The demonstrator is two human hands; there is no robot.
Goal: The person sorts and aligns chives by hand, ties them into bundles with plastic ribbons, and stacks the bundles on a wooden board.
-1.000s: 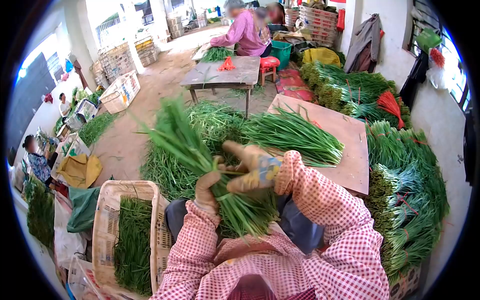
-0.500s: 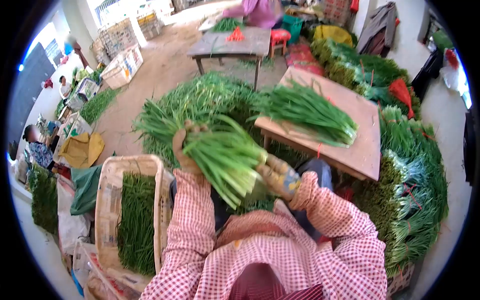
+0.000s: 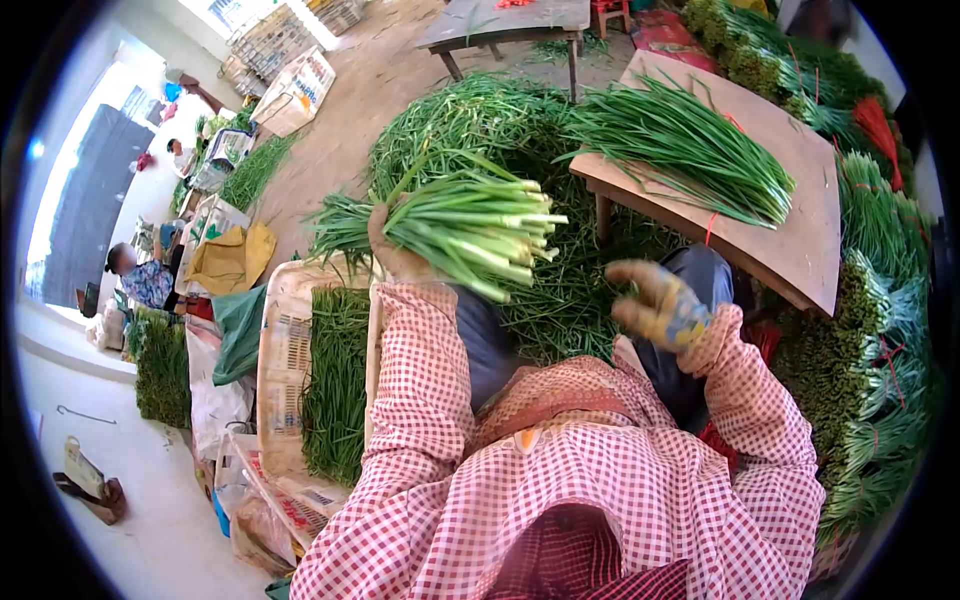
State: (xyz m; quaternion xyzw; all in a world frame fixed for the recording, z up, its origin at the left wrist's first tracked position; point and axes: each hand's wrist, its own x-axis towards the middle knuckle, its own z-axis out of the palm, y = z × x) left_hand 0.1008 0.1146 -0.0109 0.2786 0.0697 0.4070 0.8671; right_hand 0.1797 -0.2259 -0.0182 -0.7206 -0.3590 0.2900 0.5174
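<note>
My gloved left hand (image 3: 392, 248) is closed around a bunch of garlic chives (image 3: 475, 225). Its pale cut stems point right and the green leaves trail off to the left. My right hand (image 3: 655, 302), in a dirty yellow and blue glove, hovers apart from the bunch, over my knee, fingers loosely spread and nothing visible in them. Beneath and beyond both hands lies a big heap of loose green leaves (image 3: 450, 120). Another pile of chives (image 3: 690, 150) rests on the low wooden table (image 3: 812, 200) to the right.
A plastic crate (image 3: 283, 370) with chives in it stands by my left arm. Tied bundles (image 3: 865, 330) are stacked along the right, with red ties (image 3: 878, 140) hanging there. A second table (image 3: 500, 22) stands further back. Two people sit at the far left, one in a patterned top (image 3: 148, 284).
My right hand has left the stem ends and moved right, opening. The bunch in my left hand has turned so its stems point right. The camera view has shifted.
</note>
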